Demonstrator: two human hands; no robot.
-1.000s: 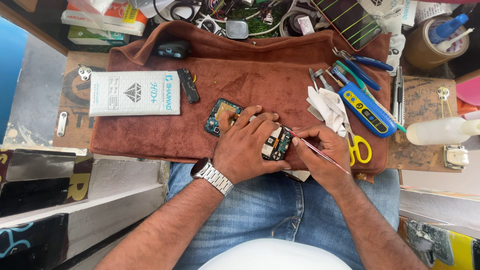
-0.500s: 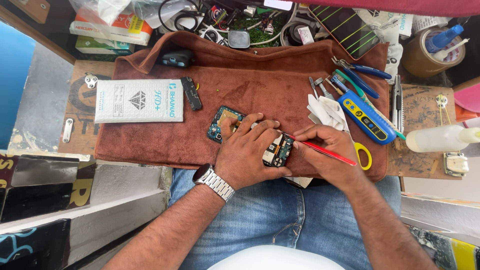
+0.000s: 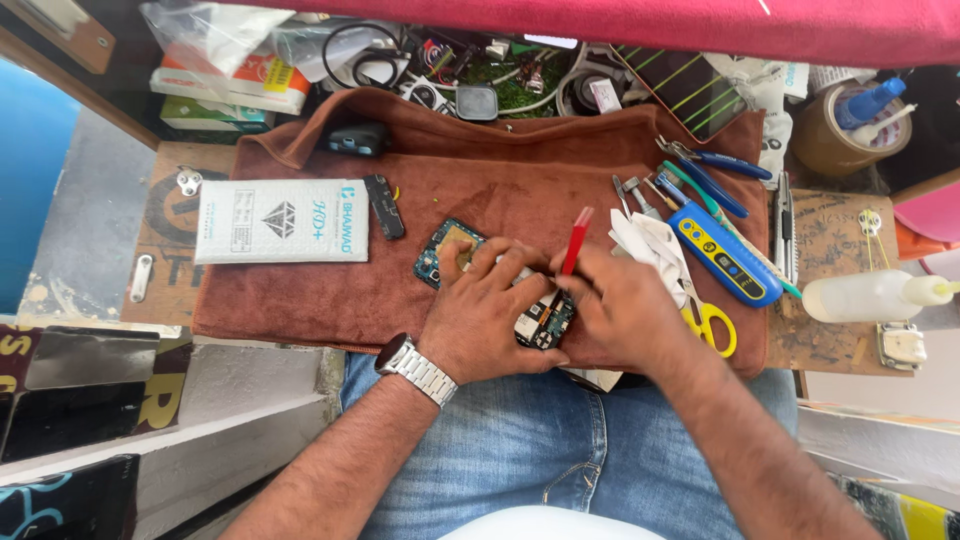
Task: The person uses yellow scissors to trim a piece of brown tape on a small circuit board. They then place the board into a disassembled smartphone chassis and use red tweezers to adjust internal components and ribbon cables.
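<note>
My left hand (image 3: pixel 488 312), with a metal watch on the wrist, presses down on an opened phone body (image 3: pixel 545 322) lying on a brown towel (image 3: pixel 300 290). A green circuit board (image 3: pixel 445 250) pokes out just beyond its fingers. My right hand (image 3: pixel 620 305) grips a red tool (image 3: pixel 576 240) that stands nearly upright, its lower end at the phone body between both hands. The phone is mostly hidden by my fingers.
On the towel lie a white flat packet (image 3: pixel 280 222), a small black part (image 3: pixel 385 206), white tissue (image 3: pixel 650 245), a blue tool (image 3: pixel 725 255), yellow-handled scissors (image 3: pixel 710 325) and pliers (image 3: pixel 715 165). A white squeeze bottle (image 3: pixel 870 295) and tape roll (image 3: pixel 835 140) stand right.
My right hand has swung the red tool from lying low toward the right to standing nearly upright over the phone. The left hand stays pressed on the phone.
</note>
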